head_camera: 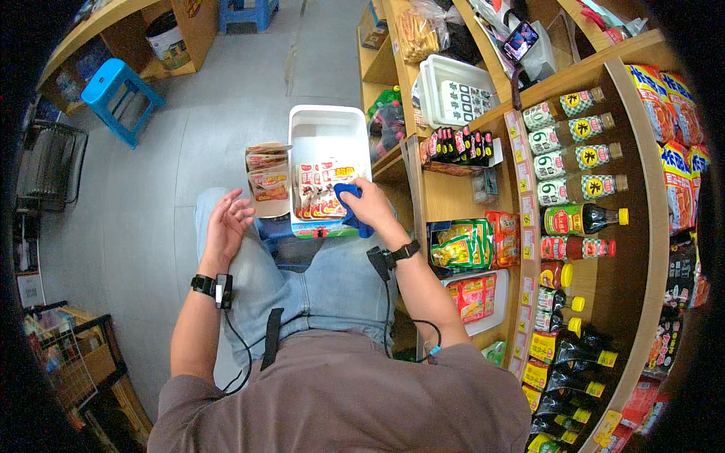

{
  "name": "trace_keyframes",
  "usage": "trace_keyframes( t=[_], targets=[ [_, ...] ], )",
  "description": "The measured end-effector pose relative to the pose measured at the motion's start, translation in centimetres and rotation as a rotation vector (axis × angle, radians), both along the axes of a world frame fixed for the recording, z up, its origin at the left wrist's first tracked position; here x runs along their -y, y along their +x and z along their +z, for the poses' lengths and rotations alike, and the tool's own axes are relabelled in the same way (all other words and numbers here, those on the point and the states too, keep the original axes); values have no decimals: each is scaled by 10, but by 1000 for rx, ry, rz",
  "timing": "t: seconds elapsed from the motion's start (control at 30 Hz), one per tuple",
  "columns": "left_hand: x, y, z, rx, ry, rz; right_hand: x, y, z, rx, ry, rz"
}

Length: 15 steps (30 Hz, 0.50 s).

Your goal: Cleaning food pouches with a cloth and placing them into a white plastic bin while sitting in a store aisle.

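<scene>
My right hand grips a blue cloth at the right rim of a white plastic tray. Red-and-white snack packets lie in the near half of that tray, and its far half shows bare white bottom. Left of the tray stands an open carton with several similar packets upright in it. My left hand hovers near this carton over my left knee, fingers apart and holding nothing. Both tray and carton sit in front of my lap, around a dark blue surface.
At my right, a wooden shelf holds bagged goods, a white bin and rows of sauce bottles. A phone with a lit screen rests above. Blue plastic stools stand on the grey tile floor.
</scene>
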<state>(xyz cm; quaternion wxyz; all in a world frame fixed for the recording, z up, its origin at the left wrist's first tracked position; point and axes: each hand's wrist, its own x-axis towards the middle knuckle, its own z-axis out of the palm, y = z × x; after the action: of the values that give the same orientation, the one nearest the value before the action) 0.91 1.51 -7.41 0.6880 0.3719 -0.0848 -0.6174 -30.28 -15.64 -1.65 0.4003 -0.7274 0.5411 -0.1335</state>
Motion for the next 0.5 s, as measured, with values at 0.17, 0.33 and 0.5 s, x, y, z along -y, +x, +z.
trace_keyframes(
  t=[0.17,0.33,0.5],
  targets=[
    [3,2,-2,-24,-5,20,-16,1,3,-210,-289,43],
    [7,3,-4,15,-22,-24,-12,4,-6,-54,-325,165],
    [5,-2,1,-21,-8,0,-16,7,-12,-17,-133,215]
  ],
)
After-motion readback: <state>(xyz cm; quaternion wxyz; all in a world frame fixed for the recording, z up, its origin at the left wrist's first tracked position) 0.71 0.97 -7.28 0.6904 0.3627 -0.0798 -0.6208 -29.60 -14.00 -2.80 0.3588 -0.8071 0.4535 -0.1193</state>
